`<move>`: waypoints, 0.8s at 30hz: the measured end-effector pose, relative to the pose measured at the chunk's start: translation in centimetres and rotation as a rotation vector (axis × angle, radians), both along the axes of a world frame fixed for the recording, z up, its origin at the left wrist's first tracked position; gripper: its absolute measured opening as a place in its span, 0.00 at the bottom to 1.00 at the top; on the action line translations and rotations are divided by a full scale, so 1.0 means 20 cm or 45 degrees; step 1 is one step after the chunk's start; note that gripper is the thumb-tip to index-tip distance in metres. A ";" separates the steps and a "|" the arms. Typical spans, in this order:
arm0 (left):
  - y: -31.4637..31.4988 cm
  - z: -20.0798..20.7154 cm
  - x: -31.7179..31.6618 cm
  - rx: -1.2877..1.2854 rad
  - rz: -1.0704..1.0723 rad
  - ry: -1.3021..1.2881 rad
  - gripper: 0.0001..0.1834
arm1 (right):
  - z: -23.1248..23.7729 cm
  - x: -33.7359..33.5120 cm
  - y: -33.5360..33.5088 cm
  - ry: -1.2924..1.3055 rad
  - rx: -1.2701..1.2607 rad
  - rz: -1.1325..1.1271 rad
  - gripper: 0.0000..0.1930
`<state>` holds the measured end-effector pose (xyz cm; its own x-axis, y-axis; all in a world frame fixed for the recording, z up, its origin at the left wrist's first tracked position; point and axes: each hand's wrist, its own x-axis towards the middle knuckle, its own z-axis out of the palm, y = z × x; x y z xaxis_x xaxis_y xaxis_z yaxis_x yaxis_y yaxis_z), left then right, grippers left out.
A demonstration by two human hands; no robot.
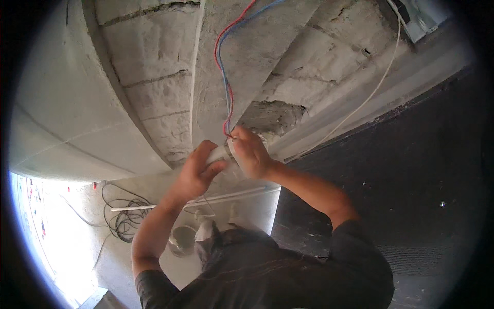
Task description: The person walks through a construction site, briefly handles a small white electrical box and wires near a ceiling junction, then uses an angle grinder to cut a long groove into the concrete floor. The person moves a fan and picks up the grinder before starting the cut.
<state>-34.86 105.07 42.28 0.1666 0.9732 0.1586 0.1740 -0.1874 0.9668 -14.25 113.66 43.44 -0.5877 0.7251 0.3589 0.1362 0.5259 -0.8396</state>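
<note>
My left hand is closed round a short white tube-like piece, thumb below and fingers above. My right hand is closed at the other end of that piece, its fingertips at the lower ends of a red wire and a blue wire. Both wires hang loosely down from above along a grey concrete strip. My fingers partly cover the spot where wires and white piece come together, so I cannot tell how they are joined.
Rough block wall shows behind the wires. A pale cable droops at the right beside a dark surface. Below left lie a coil of black cable, a thin white rod and a bucket.
</note>
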 end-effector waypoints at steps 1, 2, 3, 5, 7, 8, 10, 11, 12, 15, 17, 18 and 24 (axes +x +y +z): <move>-0.01 0.01 0.01 -0.022 0.018 -0.009 0.20 | 0.01 -0.01 0.00 -0.001 0.029 0.004 0.17; -0.01 0.02 0.01 -0.014 0.038 -0.011 0.20 | 0.01 -0.01 0.00 0.009 0.059 0.005 0.17; -0.01 0.03 0.02 -0.031 0.062 -0.012 0.20 | 0.02 -0.01 0.00 0.004 0.067 0.004 0.17; -0.01 0.05 0.02 0.071 0.047 0.016 0.20 | 0.03 0.00 0.00 -0.043 0.061 -0.016 0.17; -0.01 0.06 0.01 0.030 0.018 0.097 0.22 | 0.03 0.01 -0.01 -0.092 0.011 -0.008 0.16; -0.02 0.07 -0.01 -0.048 -0.006 0.157 0.24 | 0.03 0.02 -0.01 -0.116 -0.023 0.010 0.16; -0.04 0.08 -0.04 -0.088 -0.069 0.183 0.29 | 0.02 0.03 -0.02 -0.125 -0.076 0.044 0.15; -0.05 0.08 -0.06 -0.046 -0.103 0.147 0.32 | 0.02 0.04 -0.02 -0.113 -0.092 0.067 0.15; -0.07 0.07 -0.08 0.044 -0.135 0.085 0.35 | 0.01 0.04 -0.02 -0.088 -0.108 0.089 0.15; -0.11 0.02 -0.08 -0.156 0.024 -0.191 0.38 | -0.01 0.04 -0.03 -0.029 -0.095 0.069 0.16; -0.15 -0.02 -0.06 -0.263 -0.023 -0.153 0.33 | -0.02 0.03 -0.04 0.026 -0.031 0.089 0.16; -0.17 -0.03 -0.04 -0.326 -0.028 -0.097 0.30 | -0.03 0.02 -0.05 0.057 -0.008 0.102 0.16; -0.24 -0.01 0.04 -0.443 0.125 -0.278 0.18 | -0.02 0.01 -0.07 0.000 0.026 0.079 0.17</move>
